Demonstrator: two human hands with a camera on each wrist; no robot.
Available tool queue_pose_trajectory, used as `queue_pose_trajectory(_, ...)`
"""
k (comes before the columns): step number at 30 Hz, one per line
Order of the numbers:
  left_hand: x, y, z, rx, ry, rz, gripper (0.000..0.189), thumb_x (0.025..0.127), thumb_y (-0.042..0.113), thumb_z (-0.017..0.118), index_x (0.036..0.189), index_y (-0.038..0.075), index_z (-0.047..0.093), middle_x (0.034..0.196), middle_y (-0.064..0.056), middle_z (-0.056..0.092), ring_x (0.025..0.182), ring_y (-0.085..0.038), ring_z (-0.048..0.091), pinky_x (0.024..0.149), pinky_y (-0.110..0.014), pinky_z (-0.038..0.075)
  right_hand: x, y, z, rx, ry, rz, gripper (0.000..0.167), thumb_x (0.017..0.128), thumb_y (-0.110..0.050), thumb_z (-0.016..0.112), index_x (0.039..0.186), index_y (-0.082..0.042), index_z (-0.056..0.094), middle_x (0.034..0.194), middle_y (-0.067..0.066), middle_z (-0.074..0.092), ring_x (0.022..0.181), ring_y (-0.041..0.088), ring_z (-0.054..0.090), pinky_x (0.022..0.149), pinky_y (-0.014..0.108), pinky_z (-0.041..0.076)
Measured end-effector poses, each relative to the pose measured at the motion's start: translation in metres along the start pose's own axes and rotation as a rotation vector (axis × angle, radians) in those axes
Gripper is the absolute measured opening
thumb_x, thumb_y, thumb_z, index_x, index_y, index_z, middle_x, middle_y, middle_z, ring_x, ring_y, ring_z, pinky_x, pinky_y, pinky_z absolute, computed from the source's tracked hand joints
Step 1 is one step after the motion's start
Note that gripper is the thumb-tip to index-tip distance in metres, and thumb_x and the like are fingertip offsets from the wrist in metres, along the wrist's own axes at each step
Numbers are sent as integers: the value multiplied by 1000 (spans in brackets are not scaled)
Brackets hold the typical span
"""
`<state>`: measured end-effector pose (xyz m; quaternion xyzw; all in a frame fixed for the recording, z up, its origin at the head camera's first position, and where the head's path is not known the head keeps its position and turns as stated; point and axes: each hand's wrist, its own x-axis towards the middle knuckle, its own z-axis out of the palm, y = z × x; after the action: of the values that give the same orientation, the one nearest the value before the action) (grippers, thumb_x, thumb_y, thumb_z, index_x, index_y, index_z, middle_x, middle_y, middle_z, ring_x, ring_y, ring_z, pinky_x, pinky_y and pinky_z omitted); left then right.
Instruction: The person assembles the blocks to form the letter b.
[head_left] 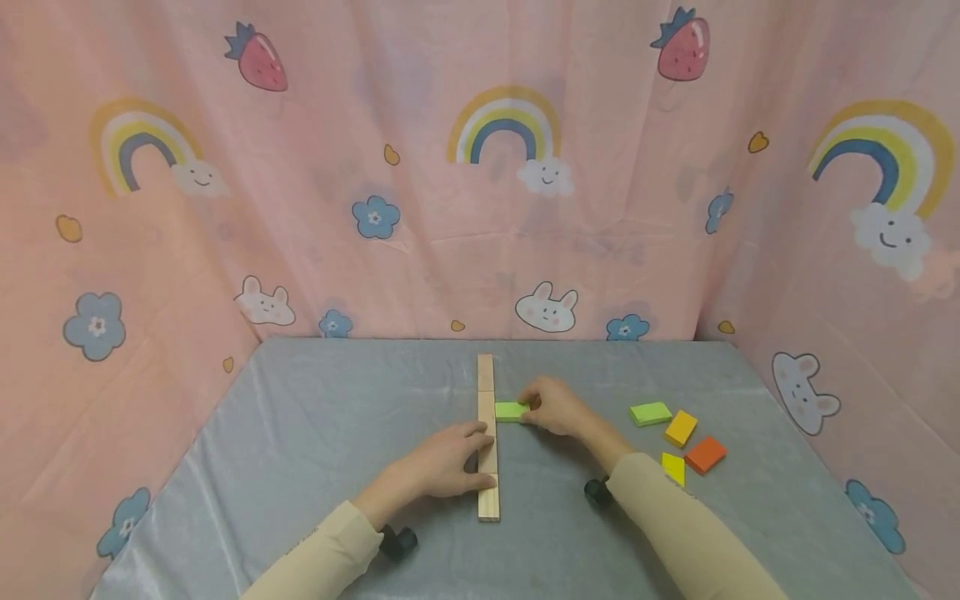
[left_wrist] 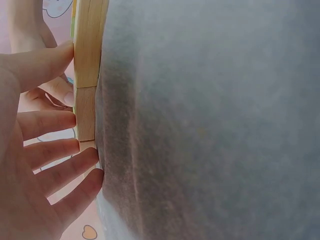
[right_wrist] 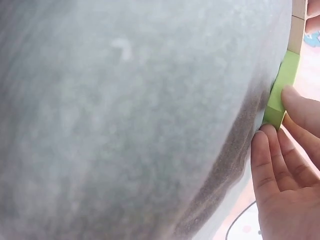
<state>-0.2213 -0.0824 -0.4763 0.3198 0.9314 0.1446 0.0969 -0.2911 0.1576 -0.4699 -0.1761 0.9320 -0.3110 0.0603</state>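
Observation:
Several plain wooden blocks (head_left: 488,500) lie end to end in a straight row running away from me on the table. My left hand (head_left: 448,460) rests along the row's left side, thumb and fingertips spread and touching it; in the left wrist view those fingers (left_wrist: 65,172) look nearly straight. A light green block (head_left: 510,412) lies crosswise on the right of the row, its left end against the wood. The right hand (head_left: 557,407) pinches its right end; in the right wrist view the thumb is on the green block (right_wrist: 284,85) with fingertips at its end.
Right of the right hand lie loose blocks: a green block (head_left: 650,414), an amber block (head_left: 681,428), an orange-red block (head_left: 707,455) and a yellow block (head_left: 673,468), partly behind the right sleeve. Grey cloth (head_left: 337,400) covers the table; a pink printed curtain (head_left: 420,275) stands behind it.

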Motion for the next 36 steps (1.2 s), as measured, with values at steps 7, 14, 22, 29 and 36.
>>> queue_pose_trajectory(7,-1,-1,0,-3,7,5,66,94,54,67,146,14,56,156,-8,45,141,-27,45,113,-43,40,-1,5,1,113,0,44,22,87,-12,80,106,-3,77,98,4,68,87,19,60,71,33,54)
queue_pose_trajectory(14,-1,0,1,10,9,7,66,94,54,67,145,13,56,156,-8,45,140,-27,46,113,-43,41,-4,7,-2,160,3,68,23,88,-15,79,107,-4,77,103,6,70,91,21,63,70,33,55)
queue_pose_trajectory(22,-3,3,-3,-7,2,1,65,95,51,68,145,12,56,156,-9,45,141,-28,45,113,-44,41,-17,7,-15,153,-7,53,24,93,-14,73,115,-3,74,107,5,71,98,22,64,83,41,57)
queue_pose_trajectory(29,-2,5,-5,-13,1,16,64,95,49,69,144,10,57,155,-12,46,140,-30,46,113,-45,41,-31,13,-30,119,-23,63,25,97,-17,70,117,-3,73,111,6,71,103,23,65,89,45,56)
queue_pose_trajectory(36,-1,3,-2,3,3,13,64,95,50,68,145,11,56,156,-11,45,141,-30,45,113,-44,40,-49,17,-46,85,-53,98,28,99,-23,68,119,-5,72,112,5,69,103,24,63,90,44,56)
